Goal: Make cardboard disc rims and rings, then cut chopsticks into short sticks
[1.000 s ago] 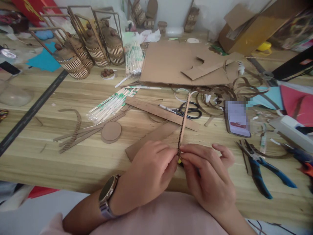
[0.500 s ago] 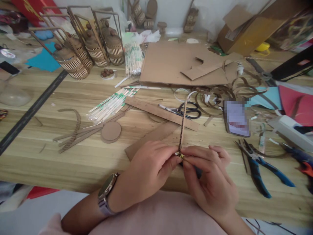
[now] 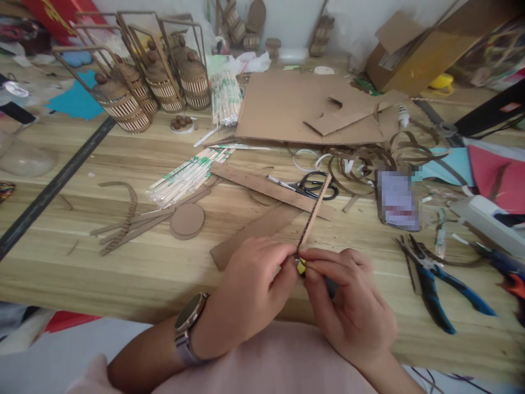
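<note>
Near the table's front edge my left hand pinches the lower end of a narrow corrugated cardboard strip, which stands up and leans to the right. My right hand is closed against the same end from the other side, and a small yellow object shows between the fingertips. A dark handle pokes out under its fingers. A watch sits on my left wrist.
On the wooden table lie cardboard strips, a cardboard disc, black scissors, wrapped chopsticks, a phone, blue pliers, a large cardboard sheet and slatted lantern models.
The strip's top end has swung from leaning slightly left to leaning right. Both hands stayed pinched at its lower end, and the yellow object now shows more.
</note>
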The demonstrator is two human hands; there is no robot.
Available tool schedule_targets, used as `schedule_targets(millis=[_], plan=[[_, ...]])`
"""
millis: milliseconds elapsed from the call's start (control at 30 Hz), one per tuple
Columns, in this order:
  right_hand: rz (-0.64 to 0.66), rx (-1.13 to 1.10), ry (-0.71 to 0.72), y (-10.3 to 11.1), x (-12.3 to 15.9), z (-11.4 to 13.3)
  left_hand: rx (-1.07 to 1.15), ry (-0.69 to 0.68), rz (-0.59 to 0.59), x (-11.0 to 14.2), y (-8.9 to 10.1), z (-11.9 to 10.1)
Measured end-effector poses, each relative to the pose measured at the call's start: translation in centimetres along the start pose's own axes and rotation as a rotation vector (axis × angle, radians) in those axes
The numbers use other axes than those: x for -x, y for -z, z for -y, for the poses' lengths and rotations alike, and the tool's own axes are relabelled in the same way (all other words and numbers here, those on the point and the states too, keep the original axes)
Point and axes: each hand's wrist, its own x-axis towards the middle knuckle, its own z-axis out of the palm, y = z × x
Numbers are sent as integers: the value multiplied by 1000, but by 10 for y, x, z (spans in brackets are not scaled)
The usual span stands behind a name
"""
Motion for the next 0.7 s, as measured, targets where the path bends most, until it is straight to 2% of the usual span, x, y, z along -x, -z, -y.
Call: schedule_targets(millis=[300,533,700], plan=[[-22,5,23,0,4,-1,-11,-4,-3,-1,3,-3],[-4,-18,20,-2,3,3,-111,-37,-93,0,-2,1],[-34,0,3,-2,2,4,-105,-52,-81,2,-1,1]])
